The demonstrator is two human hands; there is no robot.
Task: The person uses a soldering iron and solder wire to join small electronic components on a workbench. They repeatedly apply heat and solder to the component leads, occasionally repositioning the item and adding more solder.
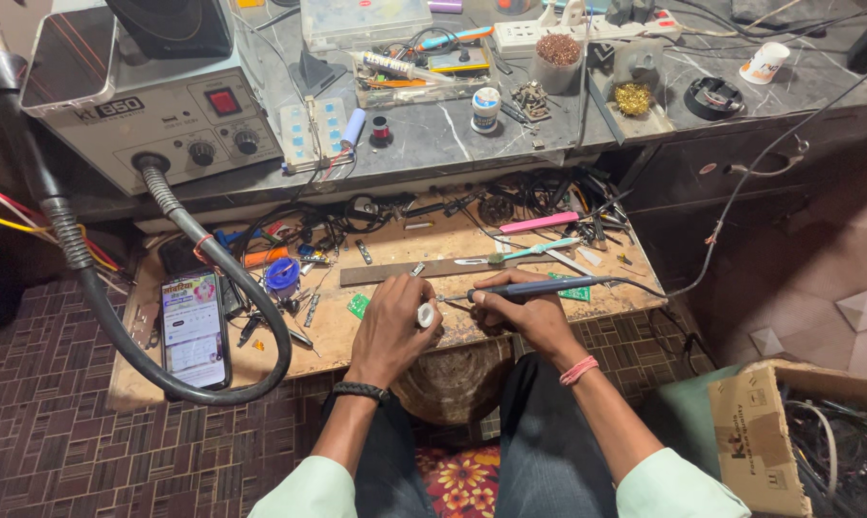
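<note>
My left hand (391, 321) is closed around a small white part (426, 315) at the front edge of a wooden pull-out board (395, 245). My right hand (518, 312) grips a blue-handled soldering iron (534, 286) like a pen. Its metal tip points left and almost touches the white part. The iron's cord runs off to the right. Small green circuit boards (358, 305) lie on the wood beside my hands.
A phone (195, 327) with a lit screen lies at the left, ringed by a thick black hose (224, 273) from a grey rework station (155, 91). Tweezers, wires, a pink tool (538, 223) clutter the board. A cardboard box (755, 441) sits at lower right.
</note>
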